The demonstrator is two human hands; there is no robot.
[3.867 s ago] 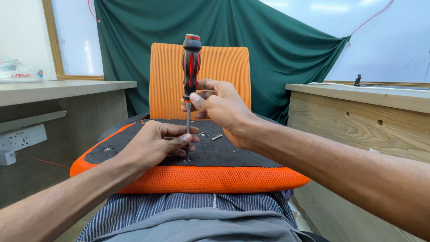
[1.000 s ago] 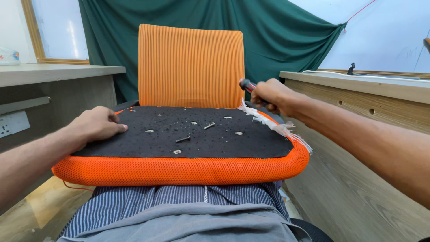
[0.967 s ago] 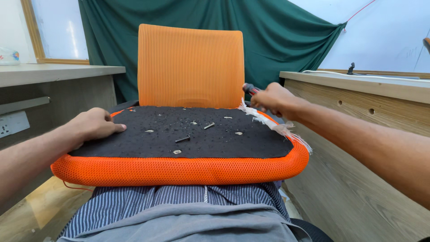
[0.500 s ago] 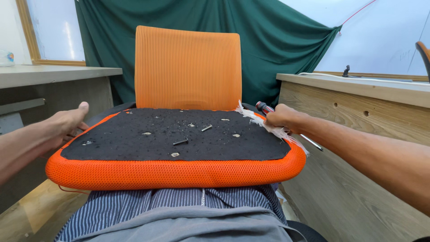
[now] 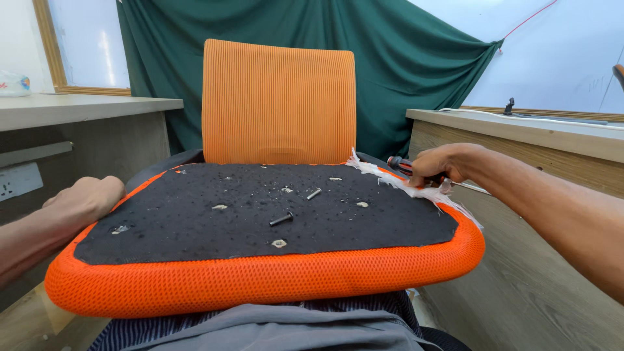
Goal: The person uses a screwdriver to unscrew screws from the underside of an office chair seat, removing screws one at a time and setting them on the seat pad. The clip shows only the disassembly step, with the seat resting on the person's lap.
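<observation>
An orange chair seat [image 5: 260, 283] lies upside down across my lap, its black underside [image 5: 214, 221] facing up. Two loose bolts [image 5: 281, 218] [image 5: 314, 194] rest on that black surface. My left hand [image 5: 84, 198] grips the seat's left edge, fingers curled around it. My right hand [image 5: 442, 164] is at the seat's far right edge, shut on a red and black screwdriver [image 5: 400, 164] held low and nearly level. Frayed white fabric [image 5: 416, 192] hangs off that right edge, under the hand.
An orange chair backrest [image 5: 279, 101] stands upright behind the seat, in front of a green curtain [image 5: 403, 58]. Wooden desks flank me left [image 5: 84, 107] and right [image 5: 520, 130]. A wall socket [image 5: 16, 181] is at the left.
The screwdriver went from standing upright on the seat to lying low at the right edge in my right hand. My left hand slid from the black surface out to the left edge.
</observation>
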